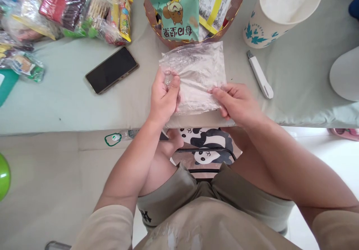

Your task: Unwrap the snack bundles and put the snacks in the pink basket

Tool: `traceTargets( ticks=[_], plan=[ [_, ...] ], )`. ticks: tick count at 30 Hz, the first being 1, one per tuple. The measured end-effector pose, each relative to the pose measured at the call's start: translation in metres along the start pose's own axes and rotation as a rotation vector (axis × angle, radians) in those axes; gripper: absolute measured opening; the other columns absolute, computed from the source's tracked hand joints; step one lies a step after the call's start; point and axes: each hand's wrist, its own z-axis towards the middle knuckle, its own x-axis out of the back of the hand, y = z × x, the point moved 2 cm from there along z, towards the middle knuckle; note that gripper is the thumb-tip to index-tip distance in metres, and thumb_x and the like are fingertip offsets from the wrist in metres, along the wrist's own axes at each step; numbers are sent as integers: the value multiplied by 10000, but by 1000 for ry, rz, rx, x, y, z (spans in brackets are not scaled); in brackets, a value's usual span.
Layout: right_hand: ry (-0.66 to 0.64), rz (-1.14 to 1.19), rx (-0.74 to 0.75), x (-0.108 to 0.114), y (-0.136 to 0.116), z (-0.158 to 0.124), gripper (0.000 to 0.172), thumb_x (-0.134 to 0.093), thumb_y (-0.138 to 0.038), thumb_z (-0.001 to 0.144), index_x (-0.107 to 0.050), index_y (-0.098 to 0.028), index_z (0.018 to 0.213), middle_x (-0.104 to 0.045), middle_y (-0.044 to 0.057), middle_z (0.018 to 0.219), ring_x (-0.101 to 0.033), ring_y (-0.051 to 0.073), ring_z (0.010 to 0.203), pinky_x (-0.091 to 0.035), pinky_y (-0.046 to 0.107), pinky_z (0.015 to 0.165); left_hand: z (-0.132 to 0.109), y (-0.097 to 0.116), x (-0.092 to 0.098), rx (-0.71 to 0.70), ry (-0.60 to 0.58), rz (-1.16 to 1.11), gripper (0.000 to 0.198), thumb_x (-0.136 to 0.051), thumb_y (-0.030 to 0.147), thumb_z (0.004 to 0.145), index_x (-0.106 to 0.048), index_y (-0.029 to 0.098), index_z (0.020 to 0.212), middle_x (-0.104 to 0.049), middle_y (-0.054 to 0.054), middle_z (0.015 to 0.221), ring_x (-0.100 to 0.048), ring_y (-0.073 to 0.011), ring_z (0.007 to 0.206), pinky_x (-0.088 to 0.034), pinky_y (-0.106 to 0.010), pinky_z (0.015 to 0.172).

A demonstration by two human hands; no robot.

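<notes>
A crinkled clear plastic bag [200, 70] is stretched between my two hands, just above the front edge of the cloth-covered surface. My left hand [165, 93] is closed on its left side, thumb on top. Pinched at the bag's lower right is my right hand [235, 100], with thumb and forefinger on the film. The bag looks flat, and I cannot make out anything inside it. Directly behind it stands a brown basket [151, 14] with a gold rim. A green snack packet [179, 14] and a yellow-and-white packet [217, 3] stick out of the basket.
Left of the bag lies a black phone [112, 70]. A white utility knife [260, 74] rests on the right, below a paper bin [260, 29] with a white liner. Several snack packs [63, 3] crowd the back left. A white rounded object [346, 74] sits far right.
</notes>
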Motion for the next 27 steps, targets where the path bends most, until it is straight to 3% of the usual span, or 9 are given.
traceTargets(
  ticks=[2, 5, 10, 13, 18, 22, 25, 27],
  plan=[
    [46, -24, 104, 5, -1, 3, 332, -694, -493, 940, -686, -225, 744, -555, -27, 522, -491, 94, 444, -374, 247, 443, 0, -1, 2, -4, -8, 14, 485, -742, 692, 850, -582, 305, 1096, -473, 86, 539, -658, -126, 551, -496, -205, 555],
    [24, 7, 172, 7, -2, 5, 249, -725, -459, 909, -716, -234, 803, -659, -7, 647, -573, 109, 539, -416, 249, 487, -2, -2, 4, 16, -50, 21, 449, -780, 642, 841, -606, 313, 1091, -482, 79, 538, -670, -143, 561, -520, -226, 584],
    [0, 61, 126, 4, 0, 3, 143, -732, -334, 887, -733, -249, 1001, -548, -65, 539, -437, 90, 445, -359, 257, 453, -5, 4, 1, 94, -142, -42, 369, -805, 516, 836, -629, 301, 1078, -514, 82, 532, -592, -120, 463, -469, -221, 489],
    [51, 136, 175, 5, 6, 4, 164, -686, -327, 912, -710, -271, 1064, -544, -66, 573, -454, 103, 478, -370, 266, 485, -3, 9, -2, 119, -166, -131, 285, -810, 428, 808, -610, 281, 948, -495, 94, 520, -515, -93, 405, -392, -198, 392],
    [153, 185, 324, 10, 9, 4, 137, -714, -358, 860, -653, -250, 801, -536, -25, 672, -445, 114, 564, -351, 279, 548, 4, 10, 1, 96, -247, -251, 280, -787, 360, 750, -545, 224, 710, -501, 72, 581, -461, -58, 407, -408, -188, 362],
    [29, 280, 320, 12, 2, 1, 206, -648, -393, 832, -638, -241, 692, -596, 30, 690, -494, 159, 586, -340, 316, 546, 8, 7, 6, 27, -295, -249, 271, -671, 439, 799, -607, 207, 675, -564, 11, 630, -507, -83, 477, -431, -209, 399],
    [-47, 126, 363, 14, -4, -1, 356, -541, -444, 887, -659, -229, 630, -635, 69, 715, -561, 189, 659, -388, 348, 607, 10, 2, 9, 9, -290, -155, 386, -635, 553, 868, -625, 204, 701, -577, -9, 676, -542, -96, 548, -447, -217, 459],
    [-36, -98, 356, 13, -5, -2, 296, -618, -384, 857, -649, -218, 614, -632, 54, 715, -548, 167, 659, -387, 338, 625, 10, -3, 9, 6, -266, -77, 308, -794, 465, 790, -633, 205, 757, -591, 7, 745, -522, -75, 567, -434, -200, 485]
  ],
)
